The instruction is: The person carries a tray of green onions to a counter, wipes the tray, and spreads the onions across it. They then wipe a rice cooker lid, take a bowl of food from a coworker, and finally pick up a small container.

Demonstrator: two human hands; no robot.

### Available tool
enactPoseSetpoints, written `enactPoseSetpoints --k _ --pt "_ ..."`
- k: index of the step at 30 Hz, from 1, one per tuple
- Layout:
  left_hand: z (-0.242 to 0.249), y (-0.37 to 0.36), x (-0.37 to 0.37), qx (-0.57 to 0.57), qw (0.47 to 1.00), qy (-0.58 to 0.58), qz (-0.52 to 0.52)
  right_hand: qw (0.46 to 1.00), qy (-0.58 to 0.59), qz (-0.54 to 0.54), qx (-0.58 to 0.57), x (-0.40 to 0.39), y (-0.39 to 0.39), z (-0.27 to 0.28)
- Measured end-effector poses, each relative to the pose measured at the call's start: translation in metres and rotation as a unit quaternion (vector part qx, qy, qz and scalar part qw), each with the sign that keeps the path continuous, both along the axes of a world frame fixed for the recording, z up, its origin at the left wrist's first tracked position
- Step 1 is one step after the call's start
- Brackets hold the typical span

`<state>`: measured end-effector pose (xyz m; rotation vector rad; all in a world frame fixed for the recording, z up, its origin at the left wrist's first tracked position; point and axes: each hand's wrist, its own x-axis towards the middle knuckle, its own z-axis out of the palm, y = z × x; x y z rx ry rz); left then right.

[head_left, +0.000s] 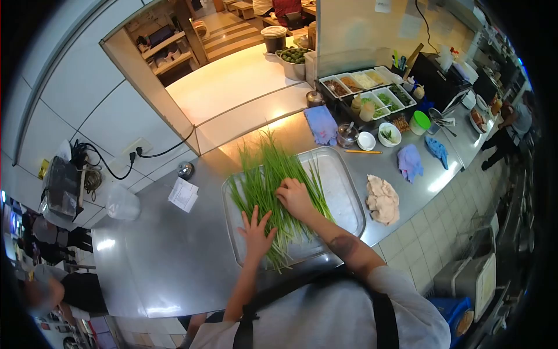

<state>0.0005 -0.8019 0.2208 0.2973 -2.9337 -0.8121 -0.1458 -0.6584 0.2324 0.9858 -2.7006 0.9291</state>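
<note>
A large bunch of long, thin chives point(264, 168) lies across a metal tray point(343, 180), its pale ends pointing toward me and its tips hanging over the far rim. My left hand point(256, 237) rests on the lower left of the bunch with its fingers spread. Higher up and to the right, my right hand point(295, 198) has its fingers curled and pressed together on some stalks in the middle of the bunch. The exact grip of those fingertips is partly hidden among the greens.
A paper slip point(183, 195) and a call bell point(185, 170) lie left of the tray. To the right are a crumpled beige cloth point(382, 199), a yellow pencil point(364, 152), a small white bowl point(366, 141) and topping containers point(386, 100). Other people stand at both sides.
</note>
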Motion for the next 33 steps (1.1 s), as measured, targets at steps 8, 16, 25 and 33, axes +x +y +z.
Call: enactPoseSetpoints --k 8,16,25,33 --pt "-0.012 -0.002 0.001 0.015 0.999 0.025 0.013 0.996 -0.017 -0.037 0.074 -0.022 -0.031 -0.018" --pt "-0.015 -0.002 -0.001 0.015 1.0 0.011 0.022 0.996 -0.078 -0.044 0.027 -0.032 -0.032 -0.022" --pt "-0.016 -0.001 -0.001 0.007 1.0 0.01 0.023 0.982 -0.167 -0.087 0.003 -0.035 -0.038 -0.011" --pt "-0.011 0.002 -0.001 0.016 0.999 0.02 0.026 0.899 -0.263 -0.124 -0.328 -0.067 0.0 0.024"
